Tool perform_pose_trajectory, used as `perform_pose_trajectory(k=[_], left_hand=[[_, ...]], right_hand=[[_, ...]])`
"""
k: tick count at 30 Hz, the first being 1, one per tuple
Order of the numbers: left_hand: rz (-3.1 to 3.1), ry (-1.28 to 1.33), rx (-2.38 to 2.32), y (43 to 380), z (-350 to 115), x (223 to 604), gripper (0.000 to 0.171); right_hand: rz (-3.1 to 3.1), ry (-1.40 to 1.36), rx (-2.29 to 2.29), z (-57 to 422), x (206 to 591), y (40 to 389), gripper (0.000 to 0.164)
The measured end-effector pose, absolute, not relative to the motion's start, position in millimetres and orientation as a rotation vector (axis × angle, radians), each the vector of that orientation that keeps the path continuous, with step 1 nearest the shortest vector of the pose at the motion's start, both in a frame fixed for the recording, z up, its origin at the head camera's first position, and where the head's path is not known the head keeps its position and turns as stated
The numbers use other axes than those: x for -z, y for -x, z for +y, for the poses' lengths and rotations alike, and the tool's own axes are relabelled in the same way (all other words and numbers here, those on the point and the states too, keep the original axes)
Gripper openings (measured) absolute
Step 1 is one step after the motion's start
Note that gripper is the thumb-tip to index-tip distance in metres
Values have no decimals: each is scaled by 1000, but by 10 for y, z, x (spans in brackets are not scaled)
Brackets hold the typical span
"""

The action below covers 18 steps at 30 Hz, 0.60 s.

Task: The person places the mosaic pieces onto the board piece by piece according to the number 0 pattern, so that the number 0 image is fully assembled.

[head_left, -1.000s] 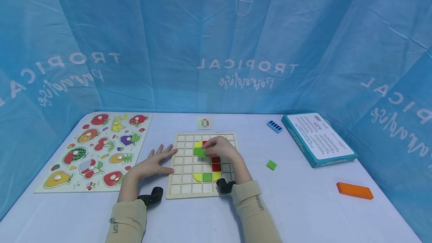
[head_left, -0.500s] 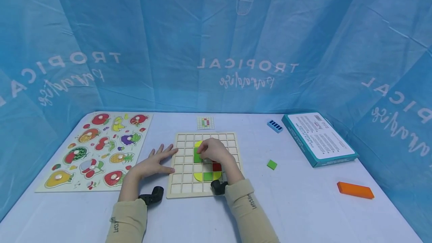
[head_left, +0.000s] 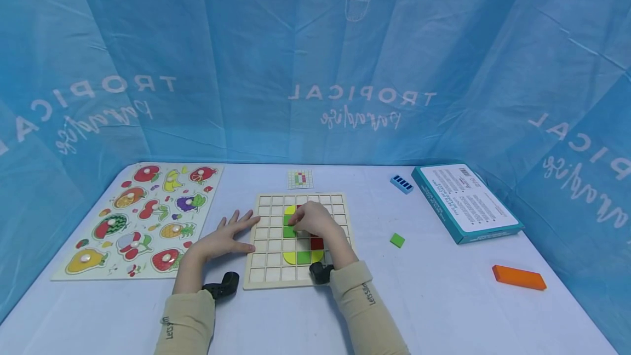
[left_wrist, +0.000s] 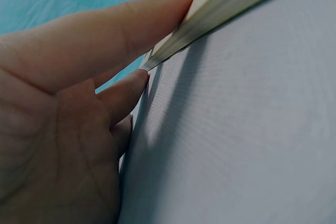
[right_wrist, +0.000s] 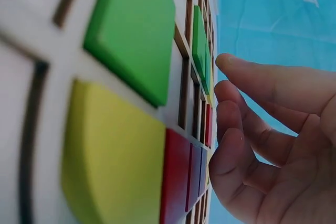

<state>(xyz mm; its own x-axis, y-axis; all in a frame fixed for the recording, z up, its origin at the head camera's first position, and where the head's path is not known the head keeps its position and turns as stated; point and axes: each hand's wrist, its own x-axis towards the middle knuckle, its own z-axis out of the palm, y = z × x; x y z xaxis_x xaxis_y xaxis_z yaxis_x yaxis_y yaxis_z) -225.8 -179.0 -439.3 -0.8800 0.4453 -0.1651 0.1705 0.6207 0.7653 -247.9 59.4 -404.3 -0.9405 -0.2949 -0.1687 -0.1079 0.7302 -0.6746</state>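
A wooden grid board point(head_left: 273, 275) lies in the middle of the table. Two green square tiles point(head_left: 288, 232) sit in one column below a yellow rounded tile point(head_left: 290, 210). Lower down are another green tile point(head_left: 303, 257), yellow rounded tiles point(head_left: 289, 258) and a red tile point(head_left: 317, 244). My right hand point(head_left: 317, 221) hovers over the board, its fingertips at the upper green tiles; the right wrist view shows loosely bent fingers with nothing pinched. More tiles are partly hidden beneath it. With fingers spread, my left hand point(head_left: 222, 241) touches the board's left edge, thumb on the rim.
Behind the board lies a small pattern card point(head_left: 299, 179). One loose green tile point(head_left: 397, 240) is to the right, with a blue slotted block point(head_left: 401, 184), a teal box point(head_left: 468, 199) and an orange block point(head_left: 519, 278). A fruit puzzle board point(head_left: 118, 259) lies left.
My right hand has lowered a green tile into the cell below another green one and let go of it. The left hand has stayed at the board's edge.
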Motion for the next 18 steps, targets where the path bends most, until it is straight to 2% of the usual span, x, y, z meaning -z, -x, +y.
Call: perform_pose_trajectory(k=[18], left_hand=[[2498, -471, -1151, 2251, -1780, 4391, 82]], right_hand=[[2595, 324, 1235, 937, 4042, 2488, 13]])
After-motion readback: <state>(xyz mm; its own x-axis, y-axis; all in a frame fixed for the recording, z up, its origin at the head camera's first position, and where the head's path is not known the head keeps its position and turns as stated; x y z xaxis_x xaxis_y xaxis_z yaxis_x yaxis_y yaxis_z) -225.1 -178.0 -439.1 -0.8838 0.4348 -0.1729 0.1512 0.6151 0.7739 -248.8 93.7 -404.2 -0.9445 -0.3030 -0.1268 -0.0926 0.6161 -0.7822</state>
